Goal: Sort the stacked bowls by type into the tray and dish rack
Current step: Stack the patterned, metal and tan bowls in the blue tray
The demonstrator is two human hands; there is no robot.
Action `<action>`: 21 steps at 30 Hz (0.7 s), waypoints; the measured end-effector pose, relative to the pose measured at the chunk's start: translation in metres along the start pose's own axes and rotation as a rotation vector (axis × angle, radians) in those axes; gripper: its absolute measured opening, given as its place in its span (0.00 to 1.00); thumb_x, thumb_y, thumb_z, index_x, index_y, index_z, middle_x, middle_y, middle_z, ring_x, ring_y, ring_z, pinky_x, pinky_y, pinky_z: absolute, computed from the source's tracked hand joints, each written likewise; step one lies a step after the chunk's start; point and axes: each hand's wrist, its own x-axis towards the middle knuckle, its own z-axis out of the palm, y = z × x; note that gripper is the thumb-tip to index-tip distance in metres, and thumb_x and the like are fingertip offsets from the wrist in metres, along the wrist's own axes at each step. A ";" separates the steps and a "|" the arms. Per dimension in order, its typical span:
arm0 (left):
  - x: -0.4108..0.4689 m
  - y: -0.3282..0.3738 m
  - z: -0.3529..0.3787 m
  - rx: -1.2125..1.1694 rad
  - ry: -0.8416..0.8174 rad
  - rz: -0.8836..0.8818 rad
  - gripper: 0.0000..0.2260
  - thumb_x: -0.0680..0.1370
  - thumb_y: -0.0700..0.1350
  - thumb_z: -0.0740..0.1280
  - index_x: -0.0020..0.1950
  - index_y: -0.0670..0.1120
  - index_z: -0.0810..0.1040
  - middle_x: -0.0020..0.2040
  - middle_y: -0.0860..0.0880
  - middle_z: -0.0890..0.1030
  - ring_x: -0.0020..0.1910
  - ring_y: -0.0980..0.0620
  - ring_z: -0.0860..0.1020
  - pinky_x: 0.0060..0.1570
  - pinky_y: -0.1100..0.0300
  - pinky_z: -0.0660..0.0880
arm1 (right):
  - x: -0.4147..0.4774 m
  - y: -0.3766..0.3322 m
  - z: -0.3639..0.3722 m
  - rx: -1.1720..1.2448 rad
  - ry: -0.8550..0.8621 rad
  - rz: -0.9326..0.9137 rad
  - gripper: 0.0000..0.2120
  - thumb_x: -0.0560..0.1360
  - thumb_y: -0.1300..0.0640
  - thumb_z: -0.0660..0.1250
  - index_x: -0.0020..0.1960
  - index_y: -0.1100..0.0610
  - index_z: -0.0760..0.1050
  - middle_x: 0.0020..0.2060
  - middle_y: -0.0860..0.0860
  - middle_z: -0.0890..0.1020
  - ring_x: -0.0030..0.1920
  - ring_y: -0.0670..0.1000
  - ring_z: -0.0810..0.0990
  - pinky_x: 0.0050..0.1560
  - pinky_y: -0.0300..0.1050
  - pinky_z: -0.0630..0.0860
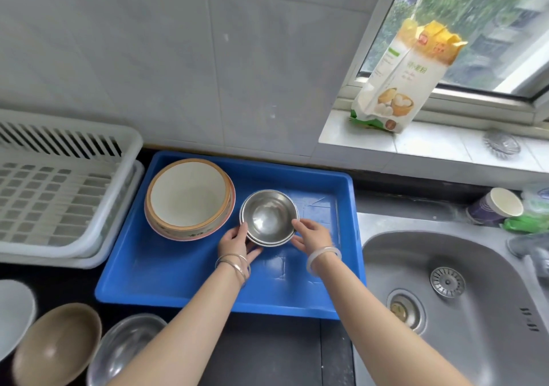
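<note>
A blue tray (166, 284) lies on the dark counter. In its back left sits a stack of large white bowls with orange rims (188, 194). Beside them, in the middle of the tray, stands a small stack of steel bowls (269, 216). My left hand (234, 243) grips the stack's near left edge and my right hand (312, 234) grips its near right edge. A white dish rack (59, 189) stands left of the tray and holds no bowls. At the lower left are a brown bowl (56, 347), a steel bowl (124, 350) and part of a white bowl (13, 311).
A steel sink (451, 290) lies right of the tray. A flour bag (398, 79) stands on the window sill, with a glass dish (502, 144) nearby. Paper cups (496, 207) and a green item (525, 225) sit behind the sink.
</note>
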 end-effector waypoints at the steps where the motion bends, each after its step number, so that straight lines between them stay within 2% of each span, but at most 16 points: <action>1: 0.001 0.000 0.003 -0.025 0.003 0.017 0.13 0.79 0.42 0.61 0.62 0.38 0.72 0.51 0.41 0.77 0.53 0.44 0.76 0.56 0.47 0.74 | 0.001 -0.002 0.003 0.027 -0.006 0.002 0.12 0.76 0.60 0.66 0.58 0.62 0.73 0.60 0.60 0.77 0.47 0.56 0.80 0.44 0.41 0.78; 3: 0.004 0.002 0.008 -0.057 0.000 0.050 0.12 0.79 0.40 0.61 0.61 0.36 0.72 0.50 0.41 0.77 0.54 0.45 0.75 0.60 0.49 0.72 | 0.005 -0.008 0.009 0.061 -0.019 -0.002 0.15 0.76 0.61 0.65 0.62 0.64 0.70 0.61 0.61 0.76 0.48 0.57 0.80 0.43 0.41 0.78; 6: 0.010 0.005 0.014 -0.074 -0.019 0.077 0.11 0.79 0.39 0.60 0.60 0.36 0.72 0.51 0.41 0.76 0.55 0.45 0.74 0.63 0.50 0.71 | 0.013 -0.016 0.016 0.054 -0.021 -0.016 0.16 0.77 0.62 0.64 0.63 0.65 0.69 0.63 0.62 0.74 0.48 0.57 0.79 0.48 0.45 0.78; 10: 0.016 0.008 0.018 -0.114 -0.034 0.090 0.15 0.79 0.40 0.60 0.64 0.34 0.70 0.56 0.41 0.75 0.57 0.47 0.73 0.59 0.55 0.71 | 0.020 -0.022 0.022 0.069 -0.019 -0.026 0.14 0.77 0.62 0.64 0.61 0.64 0.71 0.60 0.62 0.76 0.46 0.56 0.80 0.50 0.44 0.76; 13: 0.019 0.009 0.022 -0.146 -0.012 0.096 0.15 0.79 0.39 0.60 0.64 0.33 0.70 0.56 0.42 0.75 0.57 0.47 0.73 0.58 0.56 0.71 | 0.024 -0.023 0.026 0.091 -0.010 -0.022 0.10 0.76 0.62 0.65 0.57 0.63 0.71 0.50 0.59 0.79 0.43 0.55 0.80 0.48 0.43 0.76; 16: 0.021 0.007 0.023 -0.152 0.001 0.103 0.15 0.79 0.39 0.60 0.63 0.33 0.71 0.56 0.42 0.75 0.57 0.47 0.73 0.58 0.56 0.71 | 0.026 -0.023 0.029 0.073 0.011 -0.017 0.12 0.76 0.61 0.65 0.58 0.63 0.72 0.40 0.56 0.79 0.43 0.56 0.80 0.47 0.43 0.76; 18: 0.022 0.007 0.022 -0.146 -0.006 0.111 0.15 0.79 0.40 0.60 0.63 0.33 0.71 0.55 0.42 0.75 0.57 0.47 0.73 0.58 0.57 0.70 | 0.027 -0.022 0.029 0.072 0.012 -0.019 0.12 0.76 0.61 0.65 0.58 0.63 0.72 0.41 0.56 0.79 0.44 0.56 0.80 0.46 0.43 0.76; 21: 0.024 0.007 0.021 -0.111 -0.011 0.126 0.14 0.79 0.40 0.60 0.62 0.34 0.72 0.54 0.42 0.75 0.56 0.48 0.73 0.58 0.58 0.70 | 0.024 -0.020 0.029 0.054 -0.005 -0.015 0.11 0.77 0.59 0.64 0.58 0.60 0.71 0.49 0.58 0.77 0.51 0.59 0.81 0.50 0.45 0.76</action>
